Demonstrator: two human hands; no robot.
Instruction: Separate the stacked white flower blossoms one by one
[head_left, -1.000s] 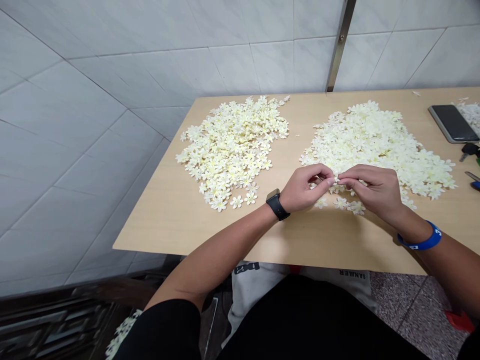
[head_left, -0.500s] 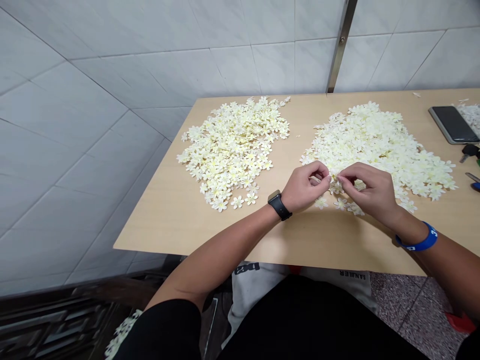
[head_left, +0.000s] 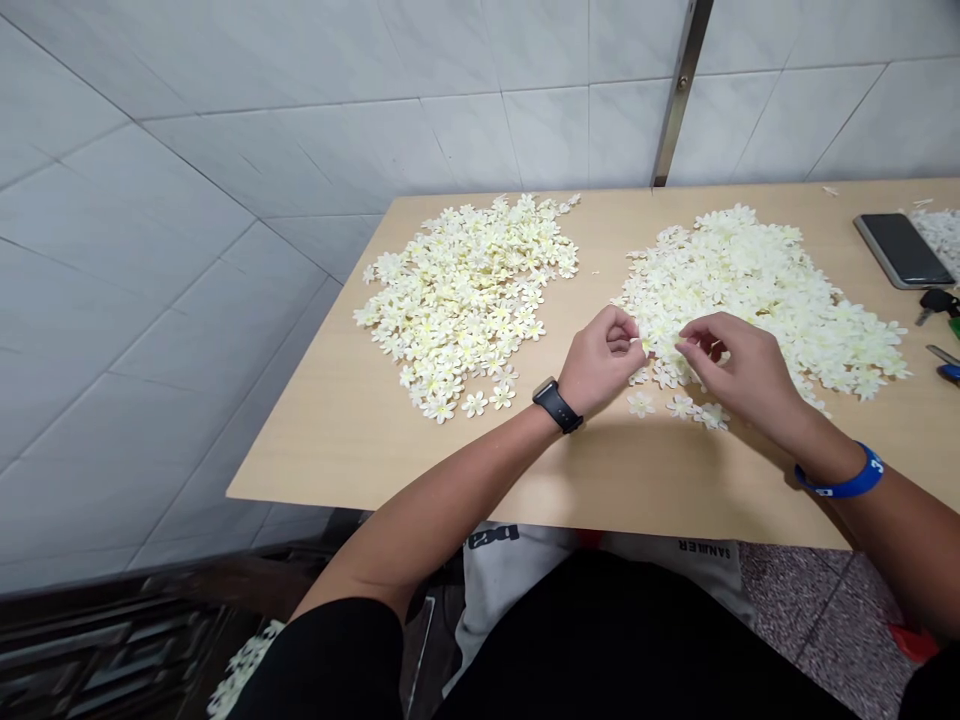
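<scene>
Cream-white artificial flower blossoms [head_left: 757,280] lie in two loose, separate heaps on a pale wooden tabletop [head_left: 360,430], with a strip of bare wood between them. The left heap [head_left: 465,300] has more yellow at its flower centres. The right heap [head_left: 765,295] spreads wider, and a few single blossoms [head_left: 681,405] sit just off its near edge.

Both hands work at that near edge. The left hand [head_left: 600,360], with a black smartwatch [head_left: 556,405] on its wrist, is curled almost shut, its fingertips [head_left: 626,320] pinched at the rim of the heap. The right hand [head_left: 739,375], with a blue wristband [head_left: 844,485], is half curled over the blossoms, thumb and forefinger close together. Whether either hand has hold of a blossom is too small to tell.

Below the table's near edge hangs a white printed sack [head_left: 510,590], its contents hidden. Low at the left, more pale blossoms [head_left: 244,665] show beside dark wooden furniture [head_left: 112,640], and what they lie in cannot be seen. At the far right, a dark smartphone [head_left: 904,250] and keys [head_left: 937,302] lie beside a third patch of white blossoms [head_left: 941,235].
</scene>
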